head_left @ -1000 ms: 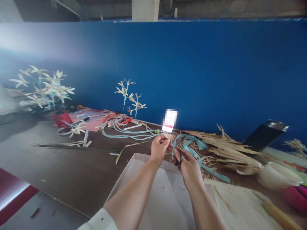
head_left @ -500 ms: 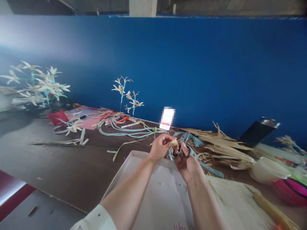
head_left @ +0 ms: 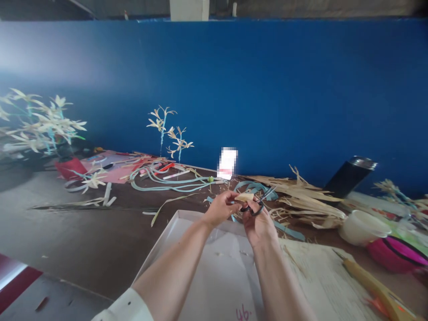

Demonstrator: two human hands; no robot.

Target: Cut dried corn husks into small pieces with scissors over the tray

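My left hand (head_left: 220,209) pinches a small pale piece of dried husk (head_left: 245,197) between thumb and fingers, above the far edge of a shallow white box (head_left: 220,267). My right hand (head_left: 261,229) is closed around black-handled scissors (head_left: 256,208), the fingers through the loops. Their blades point up and to the right, beside the husk piece and apart from its edge. Behind both hands lie flat light-blue strips (head_left: 259,187) and small scraps. A lit phone (head_left: 227,164) leans against the blue wall just beyond.
Dried husks (head_left: 301,200), a black flask (head_left: 351,176), a white cup (head_left: 364,227), a pink pouch (head_left: 391,256) and a yellow-handled tool (head_left: 371,281) lie right. Leftward are pale-blue tubing (head_left: 167,186), husk flowers on stems (head_left: 162,125) and a red pot (head_left: 70,168) of flowers.
The scissors have tilted, their blades swinging from upright toward the right. The husk piece now lies flatter in my left hand. The whole view has shifted slightly, moving the table things leftward.
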